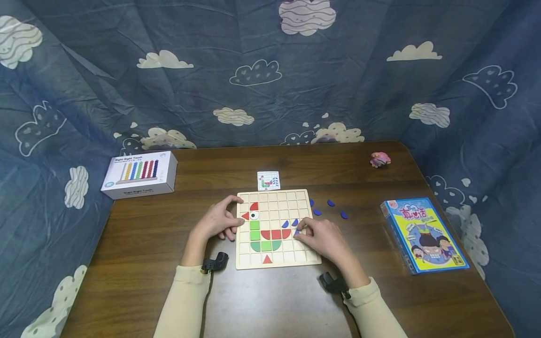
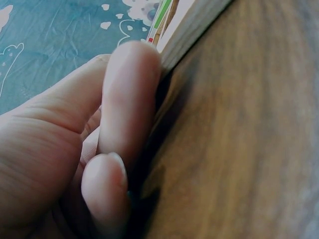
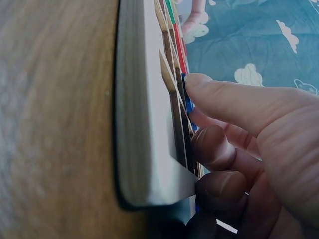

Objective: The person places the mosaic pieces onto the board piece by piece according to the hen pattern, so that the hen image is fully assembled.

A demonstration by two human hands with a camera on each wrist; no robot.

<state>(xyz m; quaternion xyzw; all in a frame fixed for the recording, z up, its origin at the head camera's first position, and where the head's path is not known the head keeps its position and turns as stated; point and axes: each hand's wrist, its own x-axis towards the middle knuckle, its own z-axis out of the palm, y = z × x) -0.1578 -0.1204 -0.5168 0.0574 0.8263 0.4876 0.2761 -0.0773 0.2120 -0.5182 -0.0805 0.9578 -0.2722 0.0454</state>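
Observation:
A square wooden grid board [image 1: 298,257] carries red, green and blue pieces, including a red triangle [image 1: 267,259] and a round eye piece [image 1: 254,215]. At its left edge my left hand [image 1: 219,219] holds the board, thumb and index fingertips on the rim and the other fingers curled beside it. My right hand [image 1: 322,236] pinches a blue half-moon piece [image 1: 297,232] over the grid's right side. Two more blue half-moon pieces lie just above it on the board. In the right wrist view, the right thumb [image 3: 224,99] touches blue at the board's surface; the fingers partly hide the piece.
Several loose blue half-moon pieces [image 1: 331,203] lie right of the board. A small pattern card [image 1: 268,180] touches its far edge. A white box [image 1: 139,175] stands back left, a blue-and-yellow box [image 1: 424,234] at right, a pink toy [image 1: 380,159] back right.

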